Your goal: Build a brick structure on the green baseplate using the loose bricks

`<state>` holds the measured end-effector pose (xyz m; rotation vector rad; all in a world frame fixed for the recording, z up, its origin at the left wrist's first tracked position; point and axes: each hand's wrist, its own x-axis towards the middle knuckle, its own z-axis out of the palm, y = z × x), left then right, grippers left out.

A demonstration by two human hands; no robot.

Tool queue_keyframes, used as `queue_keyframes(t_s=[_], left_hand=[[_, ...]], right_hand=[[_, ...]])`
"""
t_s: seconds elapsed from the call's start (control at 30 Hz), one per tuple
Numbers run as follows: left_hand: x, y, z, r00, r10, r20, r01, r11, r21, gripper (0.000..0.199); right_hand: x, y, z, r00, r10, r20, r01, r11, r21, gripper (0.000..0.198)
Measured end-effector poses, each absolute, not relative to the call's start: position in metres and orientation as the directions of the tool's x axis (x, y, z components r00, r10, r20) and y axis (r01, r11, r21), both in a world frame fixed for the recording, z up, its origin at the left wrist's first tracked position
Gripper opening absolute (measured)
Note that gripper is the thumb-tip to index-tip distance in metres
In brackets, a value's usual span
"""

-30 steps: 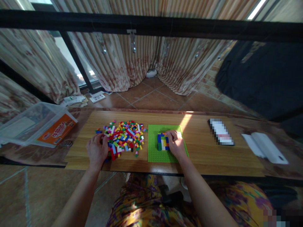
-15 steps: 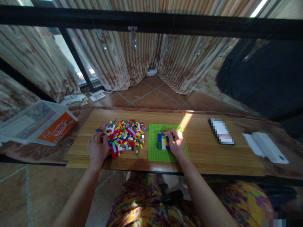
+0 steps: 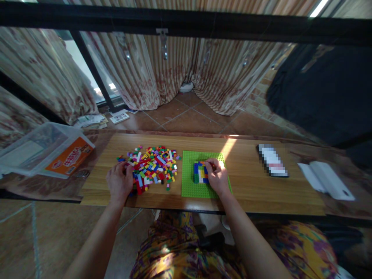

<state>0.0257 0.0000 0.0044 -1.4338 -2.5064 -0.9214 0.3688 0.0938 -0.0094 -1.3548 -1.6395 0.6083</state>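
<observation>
A loose heap of small colourful toy bricks (image 3: 154,166) lies on the table, with my left hand (image 3: 119,180) at its left edge. That hand's fingers are curled and pressed together, and what they hold, if anything, is hidden. Right of the heap lies a green studded baseplate (image 3: 188,190). On it stands a low block of blue, green, white and yellow bricks (image 3: 200,174). My right hand (image 3: 218,177) rests over the right side of this block, fingers closed in a pinch. A dark reddish bit shows near its fingertips, too small to name.
A clear plastic box (image 3: 62,135) with an orange label stands at the far left. To the right are a phone with a blurred screen (image 3: 272,161) and a white flat object (image 3: 331,181). A dark bar (image 3: 186,25) crosses above, before striped curtains.
The view has tilted very slightly. Both hands keep almost the same places and grips, and the bricks on the baseplate look the same.
</observation>
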Motion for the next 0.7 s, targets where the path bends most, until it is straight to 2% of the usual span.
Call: queue_keyframes(t_s=[0.7], left_hand=[[0.0253, 0.0003, 0.0033, -0.545, 0.75, 0.376, 0.816, 0.369, 0.445, 0.036]], right_hand=[[0.3674, 0.0927, -0.0061, 0.024, 0.954, 0.297, 0.489, 0.248, -0.836, 0.023]])
